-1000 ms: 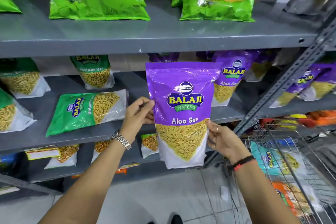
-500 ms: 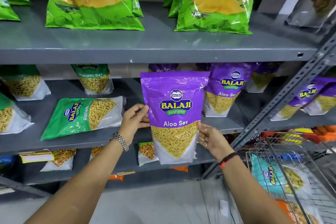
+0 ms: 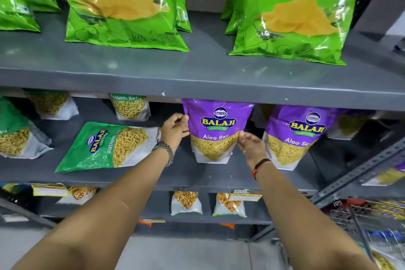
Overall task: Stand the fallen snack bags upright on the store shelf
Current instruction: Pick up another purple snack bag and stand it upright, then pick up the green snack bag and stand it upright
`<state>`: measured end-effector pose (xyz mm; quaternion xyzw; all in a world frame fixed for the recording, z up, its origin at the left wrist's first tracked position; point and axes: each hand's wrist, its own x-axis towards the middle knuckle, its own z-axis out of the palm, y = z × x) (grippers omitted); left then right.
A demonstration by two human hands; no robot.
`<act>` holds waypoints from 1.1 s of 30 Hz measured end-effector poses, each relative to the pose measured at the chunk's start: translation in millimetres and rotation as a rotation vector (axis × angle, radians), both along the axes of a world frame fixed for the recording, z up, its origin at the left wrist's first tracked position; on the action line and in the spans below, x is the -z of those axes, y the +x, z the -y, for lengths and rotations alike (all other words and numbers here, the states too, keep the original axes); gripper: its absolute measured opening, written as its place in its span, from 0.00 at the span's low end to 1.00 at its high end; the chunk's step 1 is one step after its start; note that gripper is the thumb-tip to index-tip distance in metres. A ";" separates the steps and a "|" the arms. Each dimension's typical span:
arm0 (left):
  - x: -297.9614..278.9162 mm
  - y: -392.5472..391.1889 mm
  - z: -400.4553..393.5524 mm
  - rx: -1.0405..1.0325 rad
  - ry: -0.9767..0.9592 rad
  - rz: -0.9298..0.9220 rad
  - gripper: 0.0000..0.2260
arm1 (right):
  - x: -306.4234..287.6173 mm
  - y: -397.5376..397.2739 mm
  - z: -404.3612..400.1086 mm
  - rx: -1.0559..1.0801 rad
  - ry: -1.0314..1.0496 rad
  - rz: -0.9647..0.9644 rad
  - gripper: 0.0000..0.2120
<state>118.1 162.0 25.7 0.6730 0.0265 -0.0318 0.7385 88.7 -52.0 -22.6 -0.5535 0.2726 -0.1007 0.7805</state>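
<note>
- One purple Aloo Sev bag (image 3: pixel 217 129) is held upright on the middle shelf (image 3: pixel 186 173), its base resting on the shelf surface and its top edge hidden behind the lip of the shelf above.
- The left hand (image 3: pixel 175 130) is pressed to the bag's left edge, its fingers (image 3: pixel 183 119) curled around that edge in a grasp.
- The right hand (image 3: pixel 252 147) is set against the bag's lower right side, the fingertips pinching that edge.
- One second purple bag (image 3: pixel 294 136) is seen upright just beside the right hand, on its outer side; at least one more purple bag is partly seen further right, too blurred to count surely.
- One green Ratlami Sev bag (image 3: pixel 107 146) is lying flat on the same shelf, just beside the left wrist on its outer side, label facing up.
- Behind the fallen green bag, two green bags are seen standing at the back, and one more at the far left edge.
- On the upper shelf (image 3: pixel 197 72), above both hands, light-green snack bags (image 3: pixel 125 6) are standing in three groups; those behind the front ones cannot be counted.
- On the lower shelf, below the forearms, two small pouches (image 3: pixel 186 203) are standing side by side.
- One wristwatch (image 3: pixel 164 149) is worn on the left wrist and one red-and-black band (image 3: pixel 260 165) on the right.
- One wire cart (image 3: pixel 372 226) is partly visible at the lower right.
</note>
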 end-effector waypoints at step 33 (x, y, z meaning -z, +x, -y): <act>87.6 -38.3 -250.5 -0.207 -0.497 -0.741 0.08 | -21.1 123.1 -313.3 -0.849 -1.347 -0.472 0.22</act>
